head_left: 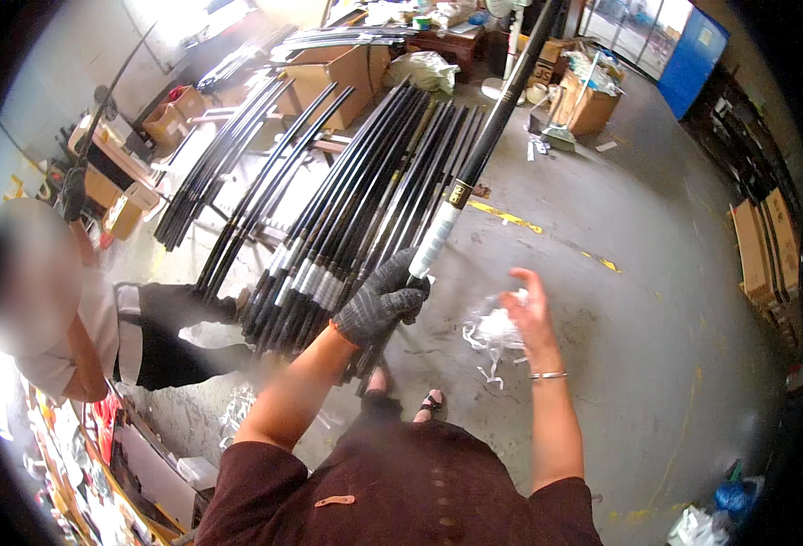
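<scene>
Left hand [379, 300], in dark grey glove, closed around long black rod [490, 127] at lower end of its white wrapping [434, 238]; rod slants up and rightward. Right hand [531, 314], bare, open, fingers apart, near white scraps [492, 332]; cannot tell whether touching. Gold-and-black marking [459, 194] on rod, just above wrapping; finer marks farther up, too small to read. Other dark rods [356, 200] lie side by side beyond gloved hand. Cardboard box [545, 69] at back bears dark lettering. Co-worker [87, 318] at left.

Gold lettering [459, 194] on the black rod [485, 138], bold dark letters [543, 71] on a brown cardboard box [552, 60].
</scene>
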### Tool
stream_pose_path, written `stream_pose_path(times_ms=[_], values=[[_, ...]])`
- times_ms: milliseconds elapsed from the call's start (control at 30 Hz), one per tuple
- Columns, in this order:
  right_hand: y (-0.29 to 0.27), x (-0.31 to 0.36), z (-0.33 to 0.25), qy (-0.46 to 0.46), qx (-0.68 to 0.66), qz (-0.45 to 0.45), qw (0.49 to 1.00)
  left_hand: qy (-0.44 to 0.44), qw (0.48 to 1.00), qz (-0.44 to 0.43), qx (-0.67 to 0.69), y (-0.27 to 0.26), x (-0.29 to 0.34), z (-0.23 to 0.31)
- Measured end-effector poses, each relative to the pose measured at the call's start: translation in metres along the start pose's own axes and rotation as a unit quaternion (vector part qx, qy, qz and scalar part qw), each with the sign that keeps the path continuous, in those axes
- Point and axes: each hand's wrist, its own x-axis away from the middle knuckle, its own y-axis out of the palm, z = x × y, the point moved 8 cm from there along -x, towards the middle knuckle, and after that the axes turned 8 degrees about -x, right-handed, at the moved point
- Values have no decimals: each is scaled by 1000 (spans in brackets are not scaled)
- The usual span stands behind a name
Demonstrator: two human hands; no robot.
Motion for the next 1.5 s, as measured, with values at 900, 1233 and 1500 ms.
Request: stream_pose_path(times_ms=[900, 1233, 1500], values=[[12, -52, -25, -204, 593, 40, 778, -16, 972, -201, 120, -18, 17, -23], [-260, 11, 76, 136, 758, 148, 621, -107, 980, -105, 134, -71, 57, -31], [-331, 76, 127, 224, 801, 124, 542, -206, 938, -136, 243, -63, 78, -42]])
